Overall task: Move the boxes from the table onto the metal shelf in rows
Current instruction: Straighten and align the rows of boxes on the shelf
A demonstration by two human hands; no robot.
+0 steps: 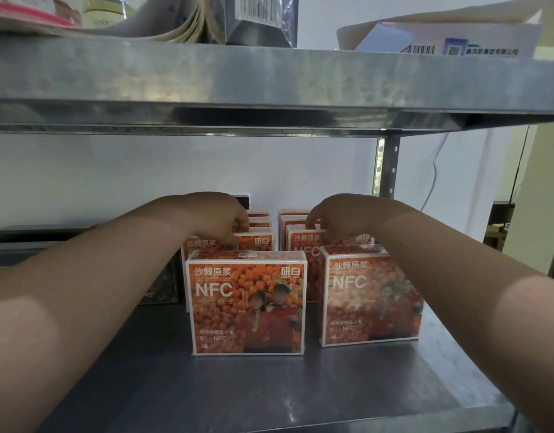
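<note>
Two rows of orange NFC boxes stand upright on the metal shelf (269,395), running from front to back. The left row's front box (247,303) and the right row's front box (371,295) face me. My left hand (219,218) reaches over the left row and grips the top of the second box (256,240) with curled fingers. My right hand (338,217) reaches over the right row and pinches the top of its second box (300,242). Several more boxes stand behind, partly hidden by my hands.
An upper shelf board (269,85) hangs low overhead, loaded with papers, a jar and packages. A dark flat object (163,285) stands left of the boxes. A shelf post (386,167) rises at the back right. A white wall lies behind.
</note>
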